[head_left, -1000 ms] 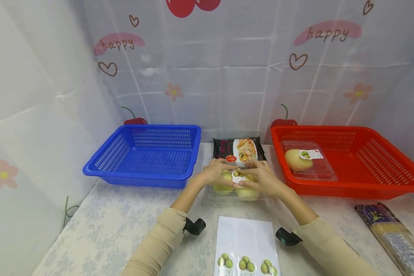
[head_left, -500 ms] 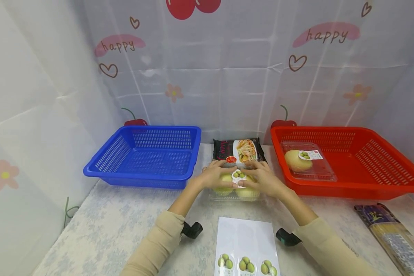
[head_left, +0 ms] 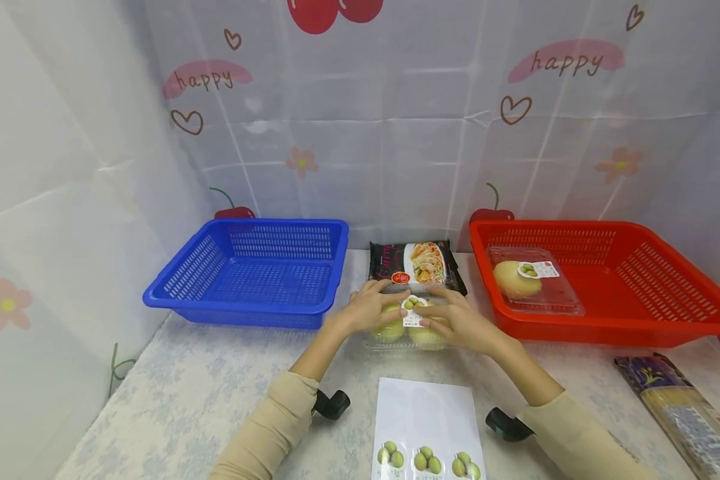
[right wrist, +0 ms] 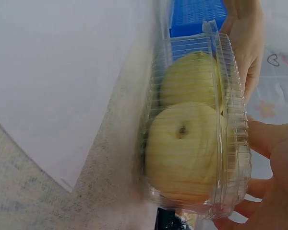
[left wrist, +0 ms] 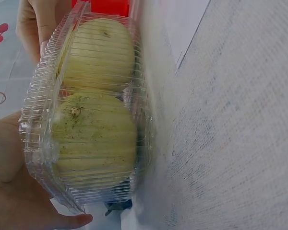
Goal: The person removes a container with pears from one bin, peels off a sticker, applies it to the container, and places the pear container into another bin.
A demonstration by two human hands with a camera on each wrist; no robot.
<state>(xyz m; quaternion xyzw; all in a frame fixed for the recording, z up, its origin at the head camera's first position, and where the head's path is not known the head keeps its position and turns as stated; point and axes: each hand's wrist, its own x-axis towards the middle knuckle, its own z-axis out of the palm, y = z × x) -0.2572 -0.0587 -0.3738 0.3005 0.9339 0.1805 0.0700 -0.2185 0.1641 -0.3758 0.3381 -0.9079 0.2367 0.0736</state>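
Observation:
A clear plastic clamshell box (head_left: 390,345) lies mid-table in the head view, with pale yellow-green round fruits (left wrist: 96,139) inside. On its lid is a white label (head_left: 413,320) with a green fruit picture. My left hand (head_left: 369,308) rests spread over the lid's left side, a finger reaching to the label. From the other side my right hand (head_left: 465,323) lies over the lid, its fingertips at the label's right edge. The right wrist view shows those fingers (right wrist: 266,136) spread along the lid. Part of the box's top is hidden under both hands.
Behind the box lies a black noodle packet (head_left: 411,263). A blue basket (head_left: 246,307) stands left; a red basket (head_left: 636,327) on the right holds another labelled fruit box (head_left: 552,293). A label sheet (head_left: 426,407) lies in front, and a long noodle packet (head_left: 678,407) at far right.
My right hand has shifted slightly, its fingers drawing back a little from the label, so more of the label shows. My left hand has barely moved.

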